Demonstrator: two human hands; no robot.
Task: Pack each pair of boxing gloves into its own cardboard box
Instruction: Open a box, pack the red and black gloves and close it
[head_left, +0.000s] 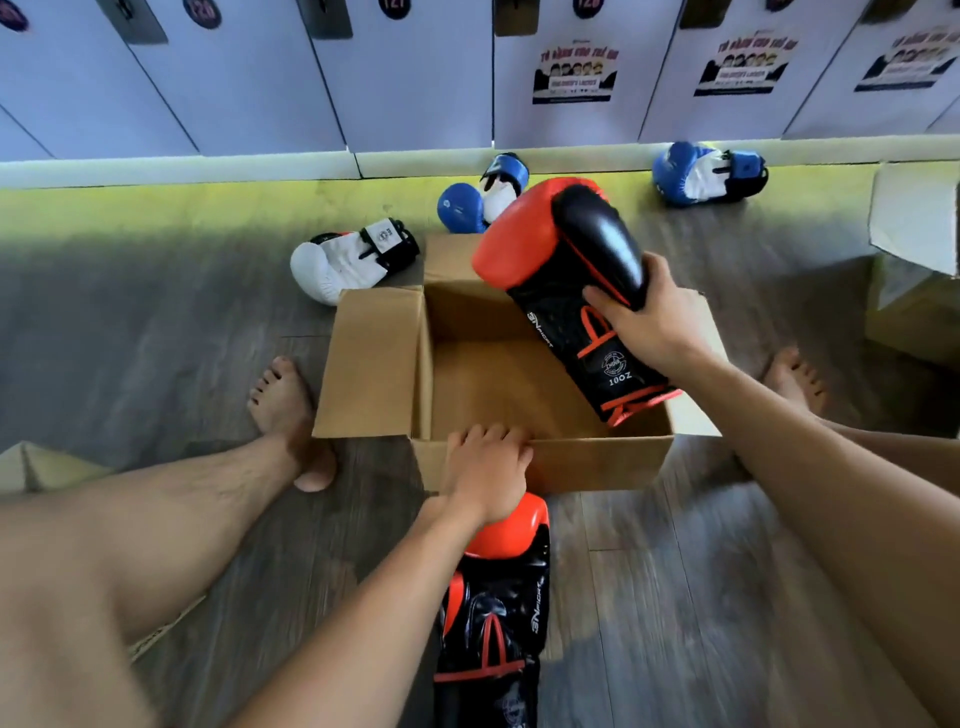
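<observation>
Right hand (652, 317) grips a red-and-black glove (550, 260) around its black thumb, fingers curled under and thumb on top. It holds the glove tilted above the open cardboard box (597, 460), with the red padded end raised toward the far wall and the cuff end dipping inside the box near its right side. The cuff reads "10OZ". The left hand (488, 475) rests on the near wall of the same box, its fingers folded over the rim and clasping it. Directly below that hand and wrist, a second red-and-black glove (493, 618) lies on the wooden floor (675, 597), its red end touching the box's near wall and its cuff pointing back toward the person. The box stands on the floor between two bare feet, its flaps spread outward and its inside bare apart from the dipping cuff.

Beyond the box, a white glove (337, 265) lies just beside the far left corner. A blue glove (462, 208) sits behind the held glove, and a second blue glove (706, 174) lies well apart to the right, near the base of the lockers (415, 78). Another box (914, 223) stands at the right edge.
</observation>
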